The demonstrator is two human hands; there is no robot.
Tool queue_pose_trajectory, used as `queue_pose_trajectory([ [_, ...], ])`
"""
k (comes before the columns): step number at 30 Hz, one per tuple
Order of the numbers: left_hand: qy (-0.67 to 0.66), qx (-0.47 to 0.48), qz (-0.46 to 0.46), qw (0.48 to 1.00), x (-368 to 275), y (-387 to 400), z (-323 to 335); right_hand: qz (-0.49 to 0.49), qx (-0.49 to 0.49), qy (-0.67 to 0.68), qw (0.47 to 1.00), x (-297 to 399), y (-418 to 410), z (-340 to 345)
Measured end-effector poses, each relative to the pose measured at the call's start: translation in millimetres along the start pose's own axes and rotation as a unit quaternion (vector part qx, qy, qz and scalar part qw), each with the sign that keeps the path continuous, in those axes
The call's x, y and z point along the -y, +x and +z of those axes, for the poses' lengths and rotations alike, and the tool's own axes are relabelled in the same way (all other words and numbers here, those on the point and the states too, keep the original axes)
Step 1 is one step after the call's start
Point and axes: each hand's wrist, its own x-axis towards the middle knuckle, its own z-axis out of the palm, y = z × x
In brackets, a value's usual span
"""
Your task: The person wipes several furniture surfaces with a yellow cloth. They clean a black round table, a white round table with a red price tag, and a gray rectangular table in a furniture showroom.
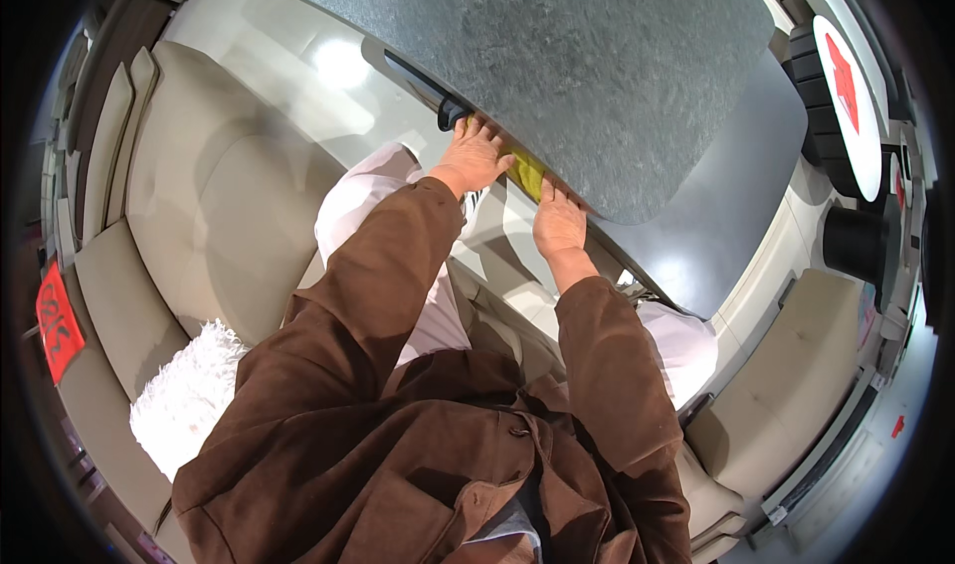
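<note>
Both hands rest against the near edge of a low table with a grey mottled top (574,64). My left hand (476,154) lies on a yellow-green cloth (527,174), its fingers towards the table's edge and its thumb pointing right. Lower right, my right hand (559,221) touches the other end of the cloth, fingertips at the same edge. Part of the cloth shows between the two hands; whether the fingers grip it is hard to tell. Just beyond my left fingers sits a small black part (450,113) at the table's side.
A beige sofa seat (224,168) lies at the left, with a fluffy white cushion (190,392) on it. Another beige seat section (780,385) is at the right. A lower, smooth grey surface (735,168) juts out under the tabletop. A round white table (850,109) stands far right.
</note>
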Motion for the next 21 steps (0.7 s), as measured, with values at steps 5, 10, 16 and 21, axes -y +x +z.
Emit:
queue_pose_trajectory([
  [5,-0.007,-0.016,-0.014,1.0,17.6,2.7,-6.3,-0.004,0.071,0.029,0.997,11.2,12.1,-12.8],
  [10,0.007,-0.016,-0.013,1.0,42.5,7.5,-17.7,-0.027,0.051,0.028,0.998,27.8,20.2,-13.8],
  [16,0.034,0.02,-0.008,0.999,75.9,15.7,-29.7,-0.05,0.054,0.042,0.996,50.6,30.9,-16.5],
  [21,0.017,0.046,-0.015,0.999,88.4,21.0,-42.7,-0.062,0.056,0.046,0.995,63.3,39.9,-17.7],
])
